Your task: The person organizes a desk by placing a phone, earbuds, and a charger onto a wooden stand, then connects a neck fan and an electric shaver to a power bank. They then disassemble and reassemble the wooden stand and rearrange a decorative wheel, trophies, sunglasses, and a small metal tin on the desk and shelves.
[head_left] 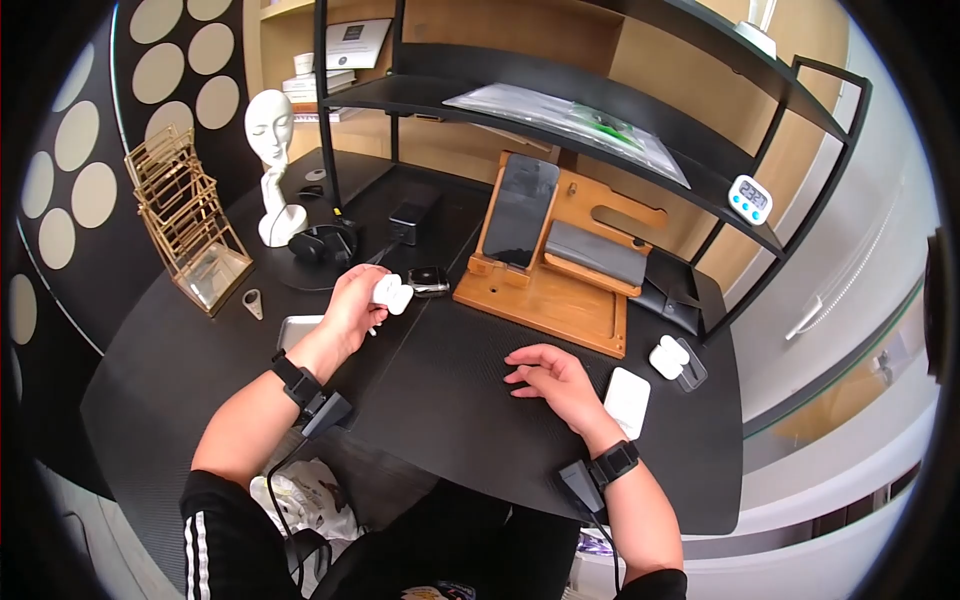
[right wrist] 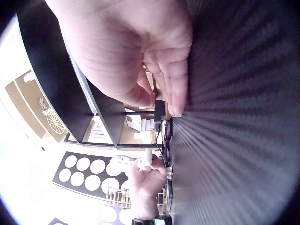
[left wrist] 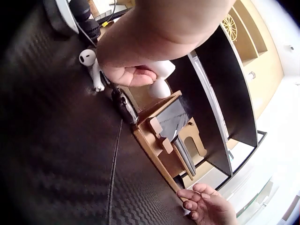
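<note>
My left hand [head_left: 350, 305] holds a small white earbud case [head_left: 392, 293] with its lid raised, above the left part of the black desk. In the left wrist view the case [left wrist: 164, 69] shows past my fingertips. A white earbud [left wrist: 91, 68] shows below that hand, close to the desk surface. Just beyond the hand lies a dark watch [head_left: 428, 281]. My right hand [head_left: 560, 385] hovers low over the desk, fingers loosely bent, holding nothing. Beside its wrist lies a white rectangular slab [head_left: 627, 402].
A wooden stand [head_left: 545, 305] holds a phone [head_left: 520, 210]. At the right, a second white case [head_left: 668, 358] sits by a dark tray. A black shelf [head_left: 560, 115] spans the back. Headphones [head_left: 325, 243], a white bust [head_left: 275, 180] and a gold rack [head_left: 190, 220] stand left.
</note>
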A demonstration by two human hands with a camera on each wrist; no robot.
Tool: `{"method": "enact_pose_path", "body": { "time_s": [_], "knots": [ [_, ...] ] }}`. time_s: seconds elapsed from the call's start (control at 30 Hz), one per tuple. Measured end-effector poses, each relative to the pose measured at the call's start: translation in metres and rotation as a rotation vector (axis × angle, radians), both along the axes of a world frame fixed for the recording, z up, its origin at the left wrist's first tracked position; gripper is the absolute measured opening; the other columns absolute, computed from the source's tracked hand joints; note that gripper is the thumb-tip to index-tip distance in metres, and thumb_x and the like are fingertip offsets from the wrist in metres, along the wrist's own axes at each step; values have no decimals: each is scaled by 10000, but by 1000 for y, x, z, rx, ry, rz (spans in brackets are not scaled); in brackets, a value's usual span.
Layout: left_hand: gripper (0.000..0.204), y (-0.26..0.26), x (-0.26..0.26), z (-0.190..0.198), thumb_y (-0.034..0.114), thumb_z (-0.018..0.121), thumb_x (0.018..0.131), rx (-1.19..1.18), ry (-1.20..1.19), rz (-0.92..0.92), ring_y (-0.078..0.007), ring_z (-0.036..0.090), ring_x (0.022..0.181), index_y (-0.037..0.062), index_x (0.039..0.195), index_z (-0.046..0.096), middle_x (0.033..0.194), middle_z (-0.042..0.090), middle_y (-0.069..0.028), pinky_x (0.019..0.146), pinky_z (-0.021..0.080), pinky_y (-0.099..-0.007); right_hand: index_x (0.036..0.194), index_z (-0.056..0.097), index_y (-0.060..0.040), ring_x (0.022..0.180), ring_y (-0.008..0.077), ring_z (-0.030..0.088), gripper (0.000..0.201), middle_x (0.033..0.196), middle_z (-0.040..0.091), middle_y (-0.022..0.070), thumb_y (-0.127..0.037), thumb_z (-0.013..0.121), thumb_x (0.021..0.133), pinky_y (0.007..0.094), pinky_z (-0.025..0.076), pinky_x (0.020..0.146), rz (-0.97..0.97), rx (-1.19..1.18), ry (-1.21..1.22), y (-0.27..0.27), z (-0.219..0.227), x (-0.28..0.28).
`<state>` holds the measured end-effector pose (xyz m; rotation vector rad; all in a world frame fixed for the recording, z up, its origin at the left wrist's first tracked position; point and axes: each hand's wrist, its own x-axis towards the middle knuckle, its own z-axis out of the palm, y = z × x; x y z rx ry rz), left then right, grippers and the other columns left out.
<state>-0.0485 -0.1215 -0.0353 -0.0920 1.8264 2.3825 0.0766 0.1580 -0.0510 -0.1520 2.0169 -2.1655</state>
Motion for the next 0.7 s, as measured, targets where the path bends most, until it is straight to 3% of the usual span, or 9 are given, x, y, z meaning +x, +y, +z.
{"method": "enact_pose_path", "body": {
  "time_s": [0.23, 0.33, 0.53, 0.7],
  "knots": [
    [89, -68, 15, 26, 163, 532, 878, -119, 106, -151, -60, 578, 695, 110, 921, 589, 802, 606, 30, 545, 459, -212, 1102, 562, -13, 922, 154, 623, 202, 1055, 603, 58, -36, 523, 904, 285, 533, 779, 4, 8, 11, 0, 0, 0],
    [102, -113, 26, 33, 192, 545, 892, -290, 113, -88, -50, 560, 680, 107, 933, 586, 777, 582, 42, 525, 448, -200, 1094, 566, -17, 940, 174, 620, 215, 1100, 601, 85, -6, 473, 900, 291, 532, 789, -2, 24, 14, 0, 1, 0],
    [170, -175, 57, 37, 276, 600, 891, -660, 102, -112, 2, 498, 616, 125, 964, 580, 739, 563, 73, 484, 354, -149, 1100, 561, -3, 929, 160, 615, 199, 1076, 597, 78, -50, 515, 912, 286, 530, 794, 16, 9, 9, 3, -2, 0],
    [161, -197, 53, 29, 234, 654, 858, -683, 36, -247, -2, 490, 604, 117, 911, 558, 721, 560, 68, 483, 338, -152, 1106, 560, -5, 922, 162, 619, 204, 1072, 599, 79, -45, 521, 910, 288, 535, 792, 5, 11, -4, 2, -1, -1]
  ]
}}
